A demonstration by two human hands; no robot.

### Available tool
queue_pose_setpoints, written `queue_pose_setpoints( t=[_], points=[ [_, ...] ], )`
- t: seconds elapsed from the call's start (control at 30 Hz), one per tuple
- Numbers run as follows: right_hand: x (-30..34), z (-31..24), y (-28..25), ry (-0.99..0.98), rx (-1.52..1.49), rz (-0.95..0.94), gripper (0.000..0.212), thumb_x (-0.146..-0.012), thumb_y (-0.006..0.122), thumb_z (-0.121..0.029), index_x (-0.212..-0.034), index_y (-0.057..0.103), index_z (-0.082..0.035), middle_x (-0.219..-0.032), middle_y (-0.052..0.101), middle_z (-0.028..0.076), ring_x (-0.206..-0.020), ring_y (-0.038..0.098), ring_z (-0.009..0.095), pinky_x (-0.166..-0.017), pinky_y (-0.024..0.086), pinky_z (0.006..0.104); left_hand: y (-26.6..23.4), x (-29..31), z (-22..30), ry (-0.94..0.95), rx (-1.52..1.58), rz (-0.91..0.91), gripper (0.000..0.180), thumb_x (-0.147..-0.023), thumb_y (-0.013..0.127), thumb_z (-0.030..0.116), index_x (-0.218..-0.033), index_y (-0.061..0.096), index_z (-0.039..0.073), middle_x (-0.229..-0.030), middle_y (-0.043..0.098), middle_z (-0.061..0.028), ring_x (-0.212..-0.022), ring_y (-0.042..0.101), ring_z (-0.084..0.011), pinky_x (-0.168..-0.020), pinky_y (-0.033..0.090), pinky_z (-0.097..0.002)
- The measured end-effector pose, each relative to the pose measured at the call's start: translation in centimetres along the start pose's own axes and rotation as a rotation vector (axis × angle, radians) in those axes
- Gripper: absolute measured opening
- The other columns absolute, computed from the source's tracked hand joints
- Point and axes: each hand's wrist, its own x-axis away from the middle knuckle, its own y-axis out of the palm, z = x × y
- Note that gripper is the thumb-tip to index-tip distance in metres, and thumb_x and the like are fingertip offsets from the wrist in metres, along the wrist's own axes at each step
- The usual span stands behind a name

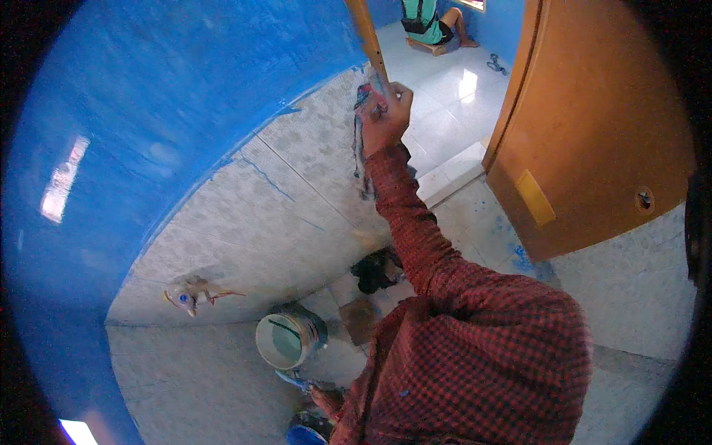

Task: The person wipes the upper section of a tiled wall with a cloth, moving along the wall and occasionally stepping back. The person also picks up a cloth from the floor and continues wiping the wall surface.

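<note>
Tiled floor (471, 222), bucket (311, 326) of liquid (285, 347): left fingers (320, 396) clasp bluish tool (291, 380), right (400, 111) reddish object (365, 92).

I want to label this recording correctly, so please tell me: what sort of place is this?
Probably a bathroom or washroom: it has a tiled lower wall, what looks like a tap fixed to it, and a pale bucket on the tiled floor.

Dark, reddish crumpled cloth (363, 95), partly hidden, bunched in the right hand (387, 115), well above and to the right of the white bucket (317, 323). A slim blue-smeared tool (291, 380), kind unclear, slants from the left hand (324, 400) just below the bucket.
</note>
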Motion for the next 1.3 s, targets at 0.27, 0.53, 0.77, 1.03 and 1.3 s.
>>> queue_pose_setpoints(
  t=[0.27, 0.53, 0.77, 1.03, 1.3],
  points=[
    [1.8, -1.0, 0.5, 0.085, -0.134, -0.095, 0.040, -0.070, 0.058, 0.004, -0.109, 0.060, -0.005, -0.099, 0.047, 0.011, -0.083, 0.056, 0.021, -0.062, 0.050, 0.0305, -0.8, -1.8, -2.4, 0.540, -1.411, -0.253, 0.087, -0.065, 0.075, 0.034, -0.130, 0.031, -0.004, -0.121, 0.044, -0.0248, -0.107, 0.045, -0.0414, -0.090, 0.038, -0.0465],
    [0.1, 0.1, 0.5, 0.084, -0.167, -0.010, 0.025, -0.071, 0.058, 0.004, -0.096, 0.061, 0.000, -0.098, 0.050, 0.011, -0.081, 0.056, 0.022, -0.064, 0.051, 0.0290, 1.2, -1.7, -4.1, 0.370, -1.186, -0.189, 0.085, -0.066, 0.074, 0.034, -0.130, 0.032, -0.004, -0.120, 0.044, -0.0244, -0.106, 0.045, -0.0407, -0.089, 0.038, -0.0462],
    [0.5, -0.7, -0.6, -0.001, -0.163, -0.244, 0.033, -0.073, 0.056, 0.004, -0.104, 0.062, -0.006, -0.096, 0.050, 0.010, -0.082, 0.056, 0.019, -0.061, 0.052, 0.0264, 1.9, -2.5, -3.4, 0.283, -1.043, -0.176, 0.083, -0.066, 0.073, 0.034, -0.129, 0.033, -0.004, -0.120, 0.045, -0.0240, -0.105, 0.046, -0.0401, -0.089, 0.038, -0.0459],
    [0.7, -2.1, -0.5, 0.077, -0.098, -0.090, 0.027, -0.073, 0.058, 0.004, -0.099, 0.061, 0.000, -0.095, 0.048, 0.010, -0.079, 0.056, 0.020, -0.066, 0.051, 0.0282, 1.3, -6.7, -1.8, 0.233, -0.841, -0.188, 0.081, -0.067, 0.072, 0.035, -0.128, 0.034, -0.003, -0.119, 0.046, -0.0235, -0.104, 0.046, -0.0394, -0.088, 0.038, -0.0455],
    [1.0, -1.9, 1.1, 0.068, -0.093, -0.025, 0.028, -0.074, 0.057, 0.002, -0.102, 0.061, 0.000, -0.094, 0.050, 0.012, -0.081, 0.058, 0.023, -0.065, 0.050, 0.0306, -0.5, -10.8, -0.6, 0.202, -0.704, -0.205, 0.079, -0.068, 0.071, 0.035, -0.127, 0.035, -0.003, -0.118, 0.047, -0.0230, -0.103, 0.047, -0.0387, -0.087, 0.039, -0.0452]
  ],
)
